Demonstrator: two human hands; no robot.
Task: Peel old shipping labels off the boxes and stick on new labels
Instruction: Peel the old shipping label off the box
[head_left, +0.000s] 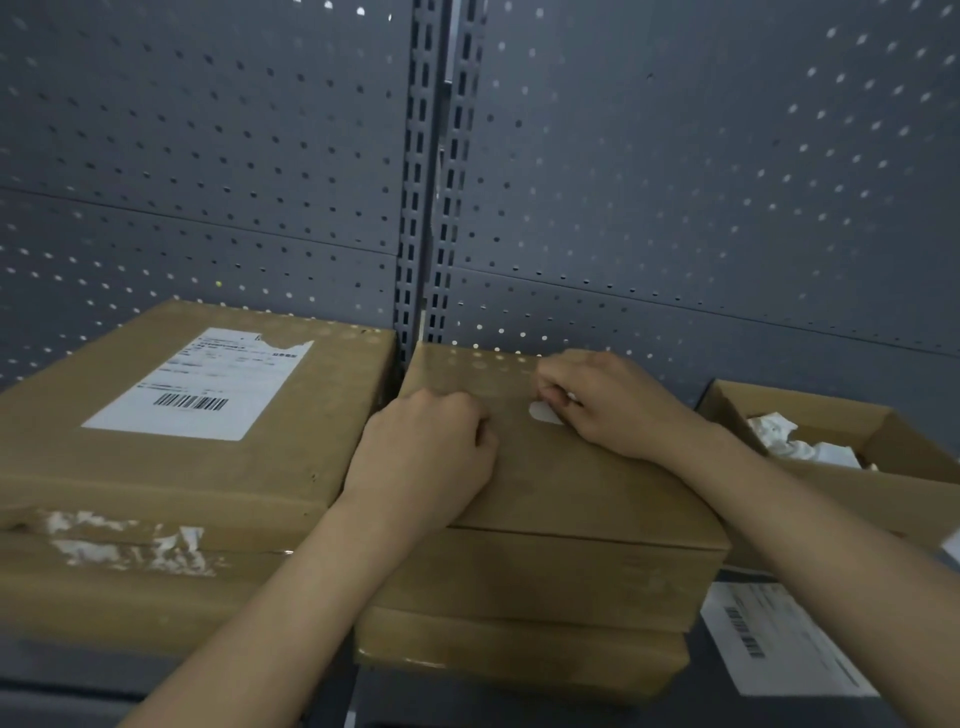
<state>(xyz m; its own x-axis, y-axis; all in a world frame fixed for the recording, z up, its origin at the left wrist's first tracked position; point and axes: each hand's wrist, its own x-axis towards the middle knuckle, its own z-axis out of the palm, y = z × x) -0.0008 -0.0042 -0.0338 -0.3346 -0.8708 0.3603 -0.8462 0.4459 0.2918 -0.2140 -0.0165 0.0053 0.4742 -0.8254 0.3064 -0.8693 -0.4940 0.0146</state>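
Note:
Two stacked brown boxes (566, 499) sit in the middle of the shelf. My left hand (431, 452) rests on the top box with its fingers curled, knuckles down on the cardboard. My right hand (608, 405) pinches a small white scrap of old label (543, 414) on the box top. To the left lies a bigger brown box (171, 467) bearing a white shipping label (202, 384) with a barcode and a torn upper corner. White label remnants (130, 540) cling to its front face.
An open cardboard box (857, 431) at the right holds crumpled white label scraps (795, 441). A flat label sheet (779, 639) with a barcode lies on the grey shelf at lower right. A grey pegboard wall (675, 182) stands behind.

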